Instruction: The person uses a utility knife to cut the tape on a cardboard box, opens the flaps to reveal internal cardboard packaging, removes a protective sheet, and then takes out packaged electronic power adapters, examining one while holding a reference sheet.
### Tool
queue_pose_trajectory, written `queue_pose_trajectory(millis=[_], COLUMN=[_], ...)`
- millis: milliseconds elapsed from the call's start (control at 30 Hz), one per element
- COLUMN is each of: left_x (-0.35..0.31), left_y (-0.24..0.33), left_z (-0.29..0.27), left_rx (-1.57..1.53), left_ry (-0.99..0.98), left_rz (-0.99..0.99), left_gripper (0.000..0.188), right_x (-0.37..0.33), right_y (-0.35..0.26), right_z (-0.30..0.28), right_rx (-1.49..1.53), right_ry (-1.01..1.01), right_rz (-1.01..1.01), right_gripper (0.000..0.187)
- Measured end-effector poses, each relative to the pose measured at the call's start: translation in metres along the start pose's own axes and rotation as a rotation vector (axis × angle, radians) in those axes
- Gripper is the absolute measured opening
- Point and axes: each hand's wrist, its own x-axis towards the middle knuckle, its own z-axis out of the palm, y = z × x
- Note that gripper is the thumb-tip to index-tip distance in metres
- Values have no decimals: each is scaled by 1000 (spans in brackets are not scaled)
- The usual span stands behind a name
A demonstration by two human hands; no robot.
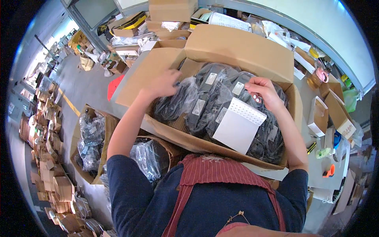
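A large open cardboard box stands before me, filled with black items in clear plastic bags that carry small pale labels. On top of the bags lies a white sheet with rows of small round dots along its upper part. My right hand hovers beside a label, thumb and forefinger pinched together; whatever is between them is too small to name. Small red and white spots show at its curled fingers. My left hand is over the box's left side, near a bag, its fingers smeared by motion.
Two smaller boxes of bagged items, one a cardboard box, stand at lower left. Open small cartons, an orange tape dispenser-like object and pink tape roll lie right. Cluttered boxes line the back.
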Motion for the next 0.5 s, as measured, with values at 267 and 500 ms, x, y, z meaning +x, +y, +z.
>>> queue_pose_trajectory(millis=[267,500], left_x=[-3,-19], left_y=[15,25], left_z=[-9,-103], left_rx=[-183,-766], left_ry=[-510,10], left_rz=[-367,-474], left_gripper=[68,48], right_x=[0,3], right_y=[-7,-9], right_z=[-13,-20], right_rx=[0,56], right_ry=[114,148], right_rz=[-40,-45], right_gripper=[28,27])
